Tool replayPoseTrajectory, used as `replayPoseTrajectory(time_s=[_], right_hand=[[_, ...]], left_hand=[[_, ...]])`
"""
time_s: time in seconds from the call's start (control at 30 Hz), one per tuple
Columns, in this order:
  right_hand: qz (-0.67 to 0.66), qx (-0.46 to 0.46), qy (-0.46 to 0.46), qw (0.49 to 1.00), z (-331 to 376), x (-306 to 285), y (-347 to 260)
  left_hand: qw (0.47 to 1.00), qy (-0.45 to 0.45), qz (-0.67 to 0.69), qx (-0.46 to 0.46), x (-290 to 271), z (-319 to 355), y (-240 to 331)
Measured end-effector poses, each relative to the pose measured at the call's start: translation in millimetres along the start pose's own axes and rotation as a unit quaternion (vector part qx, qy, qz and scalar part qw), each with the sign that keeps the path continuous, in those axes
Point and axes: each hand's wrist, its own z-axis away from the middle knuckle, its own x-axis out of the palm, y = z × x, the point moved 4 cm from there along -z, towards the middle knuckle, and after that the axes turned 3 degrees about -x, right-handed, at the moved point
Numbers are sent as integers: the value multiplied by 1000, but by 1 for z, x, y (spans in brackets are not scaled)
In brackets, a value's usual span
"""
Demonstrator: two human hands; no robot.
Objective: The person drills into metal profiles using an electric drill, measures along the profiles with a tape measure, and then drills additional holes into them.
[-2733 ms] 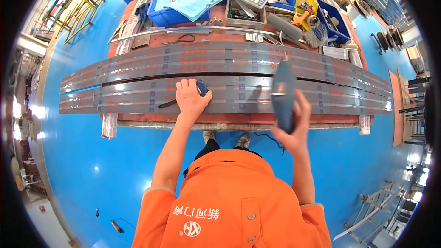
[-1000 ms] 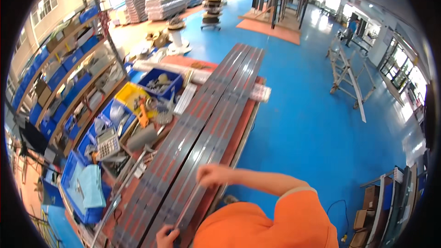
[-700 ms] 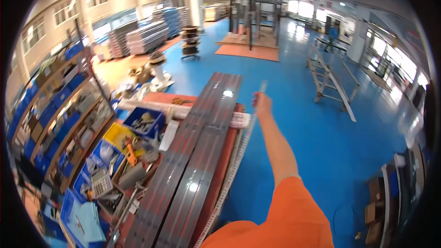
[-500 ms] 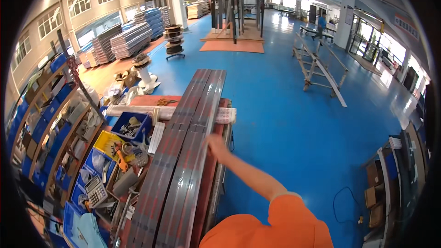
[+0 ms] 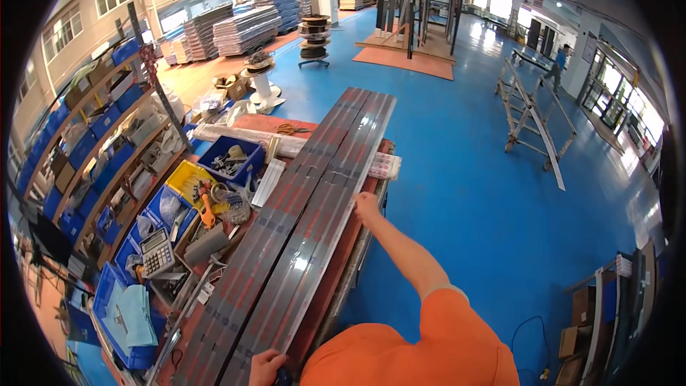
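Note:
Long grey metal profiles (image 5: 300, 229) lie side by side along a red-topped workbench (image 5: 341, 243), running away from me. My right hand (image 5: 366, 207) reaches forward from an orange sleeve, and its fingers curl over the right-hand edge of the outer profile about halfway along. My left hand (image 5: 266, 368) rests on the near end of the profiles at the bottom of the picture, with a small dark blue thing (image 5: 280, 377) right beside it. Whether it grips that thing is hidden.
Left of the profiles are blue bins (image 5: 230, 159), a yellow bin (image 5: 187, 179), a calculator (image 5: 157, 251) and loose tools. Racks of blue boxes (image 5: 86, 150) line the far left. On the blue floor to the right stand a metal ladder frame (image 5: 529, 111) and a distant person (image 5: 561, 64).
My view has swung from straight down at the bench to along its length. My right arm, raised in the air 0.7 s ago, has come down onto the profile's edge.

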Motion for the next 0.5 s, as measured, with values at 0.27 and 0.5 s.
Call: replayPoseTrajectory(time_s=[0.27, 0.5], right_hand=[[79, -61, 67, 993, -50, -24, -17], [137, -127, 154, 970, -86, -42, -19]], left_hand=[[994, 32, 75, -72, -3, 25, -76], [999, 23, 22, -44, 3, 20, -28]])
